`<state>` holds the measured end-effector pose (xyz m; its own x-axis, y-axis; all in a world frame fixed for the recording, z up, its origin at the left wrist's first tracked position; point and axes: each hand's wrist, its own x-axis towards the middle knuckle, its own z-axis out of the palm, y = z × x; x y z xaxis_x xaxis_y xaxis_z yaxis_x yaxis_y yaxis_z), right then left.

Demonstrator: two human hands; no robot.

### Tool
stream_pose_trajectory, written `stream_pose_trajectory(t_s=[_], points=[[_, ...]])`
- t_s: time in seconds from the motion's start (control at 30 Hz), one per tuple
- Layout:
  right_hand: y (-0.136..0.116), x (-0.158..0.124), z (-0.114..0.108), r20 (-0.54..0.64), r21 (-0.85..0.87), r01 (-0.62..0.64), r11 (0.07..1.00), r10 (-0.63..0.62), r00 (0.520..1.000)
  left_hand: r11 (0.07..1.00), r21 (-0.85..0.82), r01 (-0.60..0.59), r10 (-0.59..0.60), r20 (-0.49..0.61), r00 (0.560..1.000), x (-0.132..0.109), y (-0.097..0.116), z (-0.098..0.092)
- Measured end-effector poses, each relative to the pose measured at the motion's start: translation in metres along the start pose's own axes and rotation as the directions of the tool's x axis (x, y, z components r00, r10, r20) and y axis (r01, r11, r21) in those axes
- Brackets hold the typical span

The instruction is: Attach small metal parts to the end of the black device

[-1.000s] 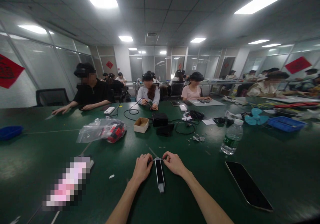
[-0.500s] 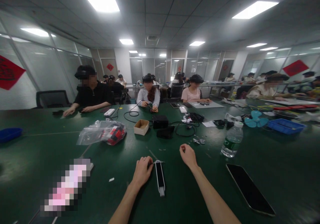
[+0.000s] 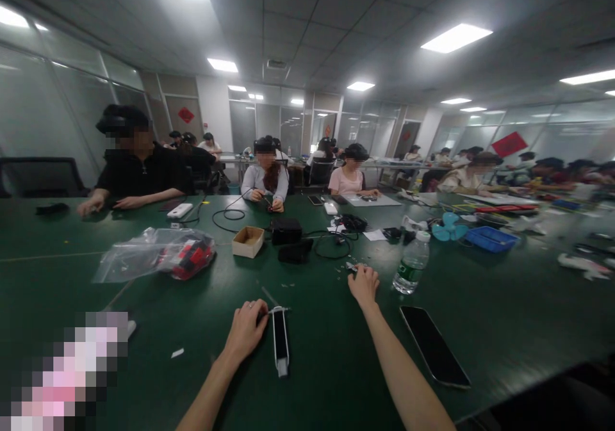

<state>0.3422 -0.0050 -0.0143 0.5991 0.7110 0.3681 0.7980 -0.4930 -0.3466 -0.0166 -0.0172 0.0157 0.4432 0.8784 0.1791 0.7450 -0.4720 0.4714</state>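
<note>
A long narrow black device (image 3: pixel 280 340) with a pale end lies on the green table (image 3: pixel 307 380) in front of me. My left hand (image 3: pixel 246 332) rests beside its far end, fingers curled against it and touching it. My right hand (image 3: pixel 364 284) is stretched forward to the right, fingers bent down over a scatter of small pale parts (image 3: pixel 353 266) on the table. Whether its fingers pinch anything is hidden.
A dark phone (image 3: pixel 434 346) lies at my right and a water bottle (image 3: pixel 411 263) stands beyond it. Ahead are a clear bag with red items (image 3: pixel 158 256), a small cardboard box (image 3: pixel 248 241), black boxes and cables. Several people sit across the table.
My right hand left the black device's far end and reached forward and right to the small parts. My left hand stayed at the device. The camera turned right.
</note>
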Motion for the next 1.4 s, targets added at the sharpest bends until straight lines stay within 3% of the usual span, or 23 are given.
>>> stream_pose_trajectory(t_s=[0.4, 1.1, 1.4], points=[[-0.005, 0.013, 0.006, 0.049, 0.005, 0.182, 0.983, -0.182, 0.982, 1.0, -0.001, 0.021, -0.021, 0.022, 1.0, -0.001, 0.007, -0.007], [-0.007, 0.01, 0.009, -0.029, -0.098, 0.207, 0.973, -0.211, 0.977, 1.0, 0.02, 0.006, -0.005, -0.006, 1.0, -0.001, 0.004, -0.002], [-0.015, -0.001, 0.004, -0.069, -0.033, 0.257, 0.966, -0.259, 0.963, 1.0, -0.019, 0.005, -0.005, -0.017, 1.0, -0.003, 0.003, -0.002]])
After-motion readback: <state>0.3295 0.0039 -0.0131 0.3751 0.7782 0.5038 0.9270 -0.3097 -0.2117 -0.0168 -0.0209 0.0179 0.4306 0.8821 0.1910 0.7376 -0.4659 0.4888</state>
